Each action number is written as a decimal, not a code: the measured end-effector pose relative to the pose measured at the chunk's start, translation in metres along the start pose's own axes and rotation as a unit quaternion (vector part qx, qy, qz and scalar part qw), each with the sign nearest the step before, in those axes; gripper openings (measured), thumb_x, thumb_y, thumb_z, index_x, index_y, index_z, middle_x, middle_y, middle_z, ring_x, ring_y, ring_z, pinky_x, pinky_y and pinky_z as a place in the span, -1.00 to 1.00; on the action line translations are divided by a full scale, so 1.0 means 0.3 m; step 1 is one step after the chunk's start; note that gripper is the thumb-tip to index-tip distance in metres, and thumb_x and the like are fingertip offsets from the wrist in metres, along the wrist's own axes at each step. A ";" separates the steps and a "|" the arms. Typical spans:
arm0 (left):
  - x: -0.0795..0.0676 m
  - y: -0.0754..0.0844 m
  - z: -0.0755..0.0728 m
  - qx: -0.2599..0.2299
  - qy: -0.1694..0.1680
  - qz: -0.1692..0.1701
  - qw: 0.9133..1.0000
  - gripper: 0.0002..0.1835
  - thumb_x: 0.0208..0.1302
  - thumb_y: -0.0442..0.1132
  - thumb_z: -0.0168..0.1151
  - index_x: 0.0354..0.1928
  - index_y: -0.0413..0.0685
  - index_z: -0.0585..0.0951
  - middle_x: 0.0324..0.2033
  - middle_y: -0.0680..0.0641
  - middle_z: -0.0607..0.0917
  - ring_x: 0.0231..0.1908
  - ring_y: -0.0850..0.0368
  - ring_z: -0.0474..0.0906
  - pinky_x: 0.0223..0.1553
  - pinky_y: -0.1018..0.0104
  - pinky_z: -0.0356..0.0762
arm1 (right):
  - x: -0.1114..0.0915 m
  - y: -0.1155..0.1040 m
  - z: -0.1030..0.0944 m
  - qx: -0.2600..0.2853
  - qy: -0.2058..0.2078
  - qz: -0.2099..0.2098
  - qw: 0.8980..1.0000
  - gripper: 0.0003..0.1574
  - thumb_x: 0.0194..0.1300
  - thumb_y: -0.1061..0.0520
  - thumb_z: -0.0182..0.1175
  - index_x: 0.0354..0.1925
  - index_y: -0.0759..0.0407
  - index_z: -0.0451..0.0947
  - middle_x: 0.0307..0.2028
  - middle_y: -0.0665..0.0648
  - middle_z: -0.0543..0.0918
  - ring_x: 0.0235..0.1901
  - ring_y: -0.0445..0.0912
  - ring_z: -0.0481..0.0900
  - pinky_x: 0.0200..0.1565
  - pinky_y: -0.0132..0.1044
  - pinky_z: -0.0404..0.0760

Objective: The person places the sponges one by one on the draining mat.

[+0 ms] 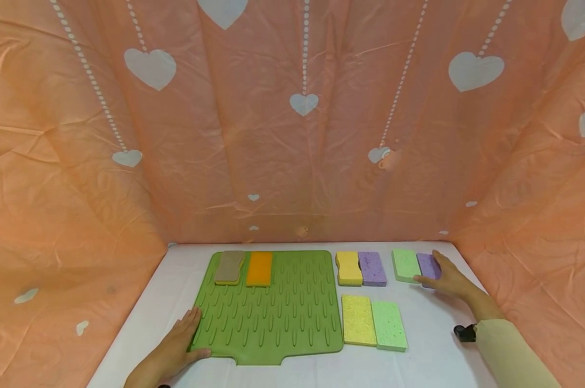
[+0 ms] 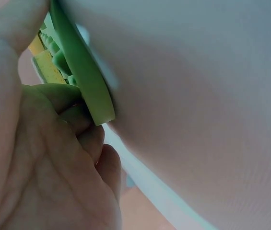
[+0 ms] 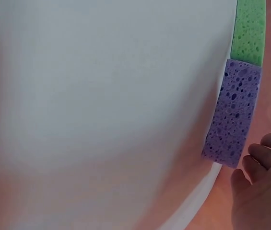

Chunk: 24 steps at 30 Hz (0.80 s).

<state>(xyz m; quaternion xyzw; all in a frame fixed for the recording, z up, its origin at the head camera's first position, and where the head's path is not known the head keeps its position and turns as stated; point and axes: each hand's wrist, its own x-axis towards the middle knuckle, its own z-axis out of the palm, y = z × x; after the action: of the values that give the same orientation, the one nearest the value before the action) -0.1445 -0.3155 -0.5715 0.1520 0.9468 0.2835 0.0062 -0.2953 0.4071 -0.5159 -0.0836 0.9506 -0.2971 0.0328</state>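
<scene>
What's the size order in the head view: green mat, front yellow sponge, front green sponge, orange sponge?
1. Green mat
2. Front yellow sponge and front green sponge: look alike, not ranked
3. Orange sponge; it lies farther back, so its true rank is unsure

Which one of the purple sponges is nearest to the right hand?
The rightmost purple sponge, beside a pale green sponge, with the right hand at it. The other purple sponge lies further left, beside a yellow sponge.
</scene>
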 end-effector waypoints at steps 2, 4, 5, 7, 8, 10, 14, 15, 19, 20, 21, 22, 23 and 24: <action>0.004 -0.008 0.001 0.006 -0.002 -0.004 1.000 0.26 0.25 0.32 0.44 0.58 -0.57 0.13 0.58 -0.58 0.11 0.62 -0.45 -0.09 0.28 0.85 -0.65 | 0.006 0.005 0.000 0.000 0.000 0.002 1.000 0.54 0.33 -0.24 0.45 0.57 0.73 -0.25 0.52 0.81 -0.11 0.51 0.70 -0.11 0.47 0.60 -0.02; 0.008 -0.010 -0.001 0.011 -0.005 -0.012 1.000 0.26 0.24 0.30 0.47 0.57 -0.58 0.15 0.59 -0.55 0.11 0.58 -0.53 -0.01 0.26 0.89 -0.63 | 0.012 0.008 -0.001 0.000 0.000 0.006 1.000 0.55 0.32 -0.25 0.45 0.56 0.74 -0.25 0.52 0.82 -0.11 0.51 0.70 -0.12 0.47 0.60 -0.04; 0.010 -0.009 -0.003 0.010 -0.008 -0.015 1.000 0.27 0.24 0.31 0.47 0.57 -0.58 0.14 0.60 -0.55 0.10 0.58 -0.55 -0.01 0.25 0.89 -0.63 | 0.014 0.009 -0.002 -0.002 0.000 0.008 1.000 0.55 0.32 -0.26 0.45 0.56 0.74 -0.25 0.52 0.81 -0.12 0.51 0.69 -0.13 0.48 0.59 -0.04; 0.010 0.015 -0.018 0.001 -0.023 -0.029 0.999 0.27 0.24 0.29 0.48 0.58 -0.57 0.12 0.61 -0.54 0.08 0.57 -0.58 -0.04 0.22 0.90 -0.64 | 0.019 0.010 -0.004 -0.005 -0.002 0.013 1.000 0.56 0.32 -0.27 0.45 0.56 0.74 -0.25 0.52 0.82 -0.12 0.51 0.69 -0.13 0.48 0.59 -0.05; 0.010 0.034 -0.028 -0.007 -0.034 -0.039 0.999 0.27 0.24 0.26 0.49 0.59 -0.57 0.10 0.62 -0.53 0.05 0.58 -0.58 -0.07 0.21 0.90 -0.65 | 0.021 0.012 -0.005 -0.006 -0.003 0.015 1.000 0.56 0.32 -0.27 0.45 0.55 0.75 -0.25 0.51 0.82 -0.12 0.51 0.69 -0.13 0.48 0.59 -0.05; 0.008 0.061 -0.043 -0.026 -0.052 -0.056 0.997 0.28 0.24 0.23 0.51 0.61 -0.55 0.05 0.63 -0.53 0.01 0.60 -0.57 -0.14 0.20 0.87 -0.67 | 0.023 0.015 -0.005 -0.007 -0.006 0.019 1.000 0.56 0.33 -0.28 0.44 0.55 0.75 -0.25 0.52 0.82 -0.13 0.52 0.69 -0.14 0.48 0.59 -0.06; 0.005 0.068 -0.044 -0.031 -0.054 -0.063 0.996 0.28 0.24 0.22 0.52 0.62 -0.54 0.05 0.63 -0.52 0.00 0.61 -0.54 -0.15 0.32 0.78 -0.67 | 0.029 0.022 -0.002 -0.003 -0.013 0.024 1.000 0.58 0.33 -0.30 0.44 0.55 0.76 -0.27 0.52 0.82 -0.15 0.52 0.69 -0.16 0.49 0.59 -0.08; 0.006 0.053 -0.037 -0.028 -0.047 -0.057 0.997 0.28 0.24 0.24 0.50 0.61 -0.55 0.06 0.63 -0.53 0.01 0.61 -0.53 -0.13 0.32 0.78 -0.67 | 0.031 0.023 -0.001 -0.002 -0.014 0.024 1.000 0.58 0.33 -0.30 0.44 0.55 0.76 -0.28 0.52 0.82 -0.16 0.52 0.69 -0.17 0.49 0.58 -0.09; 0.010 0.025 -0.021 -0.024 -0.037 -0.056 0.997 0.29 0.22 0.29 0.49 0.62 -0.51 0.08 0.63 -0.51 0.04 0.62 -0.50 -0.11 0.40 0.75 -0.62 | 0.036 0.030 0.000 0.002 -0.015 0.023 1.000 0.60 0.31 -0.30 0.46 0.55 0.76 -0.29 0.52 0.83 -0.17 0.52 0.69 -0.19 0.49 0.59 -0.10; 0.009 0.024 -0.021 -0.029 -0.035 -0.052 0.998 0.29 0.22 0.29 0.49 0.61 -0.52 0.09 0.62 -0.53 0.04 0.61 -0.52 -0.11 0.52 0.59 -0.58 | 0.037 0.032 0.001 0.002 -0.015 0.022 1.000 0.60 0.31 -0.29 0.46 0.54 0.77 -0.29 0.51 0.83 -0.17 0.52 0.69 -0.18 0.48 0.59 -0.09; 0.009 0.024 -0.020 -0.034 -0.035 -0.053 0.997 0.30 0.21 0.29 0.49 0.62 -0.52 0.08 0.62 -0.54 0.03 0.61 -0.52 -0.11 0.53 0.55 -0.58 | 0.038 0.033 0.001 0.001 -0.015 0.023 1.000 0.61 0.30 -0.30 0.46 0.54 0.76 -0.29 0.52 0.83 -0.17 0.53 0.69 -0.18 0.49 0.59 -0.09; 0.007 0.028 -0.021 -0.037 -0.034 -0.052 0.997 0.30 0.20 0.29 0.50 0.62 -0.52 0.09 0.62 -0.54 0.04 0.60 -0.54 -0.11 0.62 0.35 -0.51 | 0.039 0.036 0.002 0.001 -0.016 0.023 1.000 0.62 0.30 -0.30 0.47 0.55 0.76 -0.29 0.52 0.83 -0.17 0.53 0.69 -0.19 0.48 0.59 -0.09; 0.007 0.027 -0.021 -0.041 -0.034 -0.053 0.997 0.31 0.20 0.30 0.50 0.62 -0.51 0.08 0.62 -0.53 0.03 0.61 -0.52 -0.13 0.63 0.33 -0.51 | 0.041 0.039 0.003 0.000 -0.017 0.022 1.000 0.62 0.29 -0.30 0.47 0.54 0.76 -0.29 0.51 0.83 -0.17 0.52 0.69 -0.18 0.48 0.59 -0.09; 0.007 0.027 -0.021 -0.041 -0.036 -0.054 0.997 0.31 0.20 0.31 0.49 0.62 -0.51 0.07 0.62 -0.53 0.02 0.62 -0.48 -0.16 0.63 0.32 -0.52 | 0.041 0.042 0.004 -0.001 -0.018 0.021 1.000 0.62 0.29 -0.29 0.47 0.55 0.76 -0.29 0.52 0.83 -0.17 0.52 0.69 -0.18 0.48 0.59 -0.09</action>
<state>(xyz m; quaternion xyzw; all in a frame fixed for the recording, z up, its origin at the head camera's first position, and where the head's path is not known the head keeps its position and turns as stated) -0.1447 -0.3119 -0.5617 0.1104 0.9405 0.3154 0.0613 -0.3092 0.4145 -0.5243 -0.0690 0.9517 -0.2941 0.0557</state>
